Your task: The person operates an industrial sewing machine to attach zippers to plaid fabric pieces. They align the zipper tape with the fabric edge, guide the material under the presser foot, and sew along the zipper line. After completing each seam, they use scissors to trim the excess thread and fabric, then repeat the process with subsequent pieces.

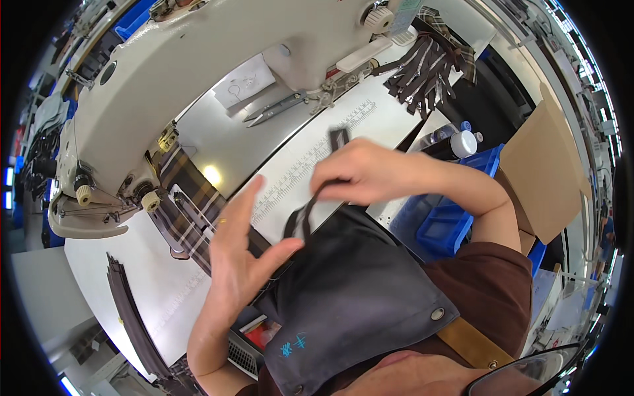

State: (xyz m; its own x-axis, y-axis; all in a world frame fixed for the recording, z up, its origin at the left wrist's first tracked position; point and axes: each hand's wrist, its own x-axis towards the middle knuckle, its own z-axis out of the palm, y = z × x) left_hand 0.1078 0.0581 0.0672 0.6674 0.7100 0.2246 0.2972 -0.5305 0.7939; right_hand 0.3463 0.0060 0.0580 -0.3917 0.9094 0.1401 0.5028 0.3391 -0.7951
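My right hand [360, 173] is closed around a dark zipper [306, 216], slightly blurred. One end sticks up above the fist, and the rest hangs in a bend toward my left hand. My left hand [239, 257] is open, its thumb and fingers spread, with no zipper visibly in its grip. Beyond the left hand, brown plaid fabric [186, 173] lies under the head of the sewing machine [165, 63]. A narrow slotted piece with light metal edges [188, 210] rests on the plaid. The left fingers partly cover the fabric's near side.
A bunch of dark zippers [426, 76] lies at the back right. Thread snips [277, 109] and white paper [243, 82] are behind the machine bed. Long dark strips [132, 310] lie at left. Bottles [456, 144], a blue bin [439, 228] and a cardboard box [545, 171] stand at right.
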